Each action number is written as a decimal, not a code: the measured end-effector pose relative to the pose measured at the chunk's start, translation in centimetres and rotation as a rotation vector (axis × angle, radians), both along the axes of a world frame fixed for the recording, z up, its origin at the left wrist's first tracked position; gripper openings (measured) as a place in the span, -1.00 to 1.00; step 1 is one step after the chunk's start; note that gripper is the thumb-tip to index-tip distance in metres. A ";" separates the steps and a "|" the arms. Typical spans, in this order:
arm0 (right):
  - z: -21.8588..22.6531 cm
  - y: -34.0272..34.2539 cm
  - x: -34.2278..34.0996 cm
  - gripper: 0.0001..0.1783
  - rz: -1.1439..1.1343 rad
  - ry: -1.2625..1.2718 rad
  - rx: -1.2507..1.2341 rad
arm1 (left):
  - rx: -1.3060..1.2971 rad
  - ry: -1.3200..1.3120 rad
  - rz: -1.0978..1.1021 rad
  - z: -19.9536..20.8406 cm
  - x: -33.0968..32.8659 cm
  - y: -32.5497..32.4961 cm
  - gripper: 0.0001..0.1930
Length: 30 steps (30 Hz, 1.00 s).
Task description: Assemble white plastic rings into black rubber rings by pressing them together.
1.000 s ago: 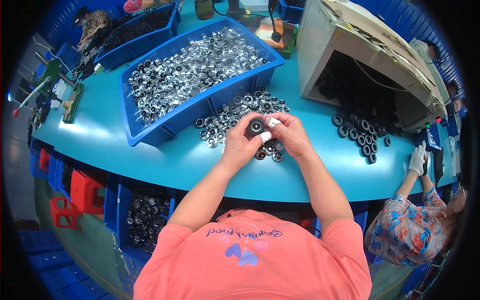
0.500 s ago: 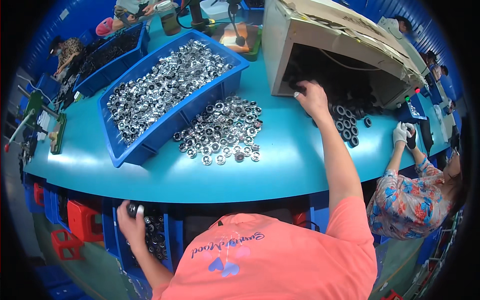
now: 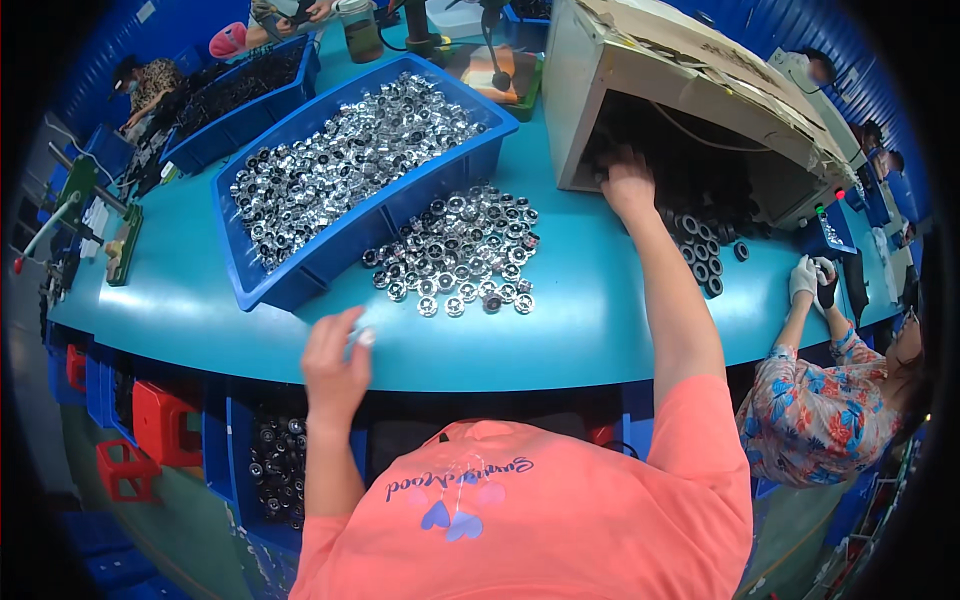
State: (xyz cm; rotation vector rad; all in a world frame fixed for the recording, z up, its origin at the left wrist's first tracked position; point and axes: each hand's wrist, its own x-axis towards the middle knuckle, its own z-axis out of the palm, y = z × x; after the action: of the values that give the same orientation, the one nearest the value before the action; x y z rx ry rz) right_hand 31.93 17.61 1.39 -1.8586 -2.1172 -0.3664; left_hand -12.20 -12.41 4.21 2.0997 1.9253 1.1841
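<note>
My left hand [image 3: 336,368] is above the table's near edge, a little blurred, its fingers stretched out and apart from the thumb, with nothing visible in it. The thumb has a white tip cover. Beyond it lies a loose pile of small round silver parts with dark centres [image 3: 455,250], beside a blue tray [image 3: 345,238] heaped with the same kind. My right hand [image 3: 630,185] reaches into the open front of a pale box [image 3: 568,140]; its fingertips are hidden in the shadow. Black rings [image 3: 700,250] like small tyres spill out next to it.
Below the table edge at left, a blue bin [image 3: 240,450] holds dark round parts. Red stools [image 3: 165,425] stand on the floor. A green hand press [image 3: 85,185] is at far left. A gloved co-worker [image 3: 815,400] sits at right; a jar [image 3: 360,30] stands at the back.
My left hand has moved up and right from the bin, and the black round part it held is gone from it. My right hand has gone slightly deeper into the box. The view has shifted slightly.
</note>
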 end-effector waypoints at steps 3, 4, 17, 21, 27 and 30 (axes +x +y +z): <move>0.0 -0.8 0.5 -0.74 0.052 -0.007 -0.011 | 0.080 -0.028 -0.218 0.5 4.1 2.9 -0.72; 0.0 -1.1 0.8 -0.77 0.067 0.019 -0.039 | 0.079 -0.063 -0.269 0.7 5.3 3.5 -0.71; 3.2 -13.0 -7.3 -0.73 0.513 0.475 -0.106 | -0.367 -0.837 -0.553 -1.0 11.6 10.3 -0.69; 4.5 -14.6 -9.5 -0.73 0.614 0.698 -0.136 | -0.496 -1.101 -0.596 -1.3 12.2 11.9 -0.55; 5.2 -15.6 -11.9 -0.64 0.747 0.753 -0.199 | -0.615 -1.602 -0.862 -2.8 11.7 12.6 -0.45; 5.7 -14.7 -11.5 -0.62 0.614 0.926 -0.321 | -0.578 -1.723 -0.921 -3.9 10.7 13.0 -0.42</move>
State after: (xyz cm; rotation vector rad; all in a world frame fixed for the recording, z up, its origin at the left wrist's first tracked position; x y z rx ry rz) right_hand 20.39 2.87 7.08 -1.0346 -1.9302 0.8438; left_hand -1.53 0.60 0.28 0.6795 0.2975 1.1461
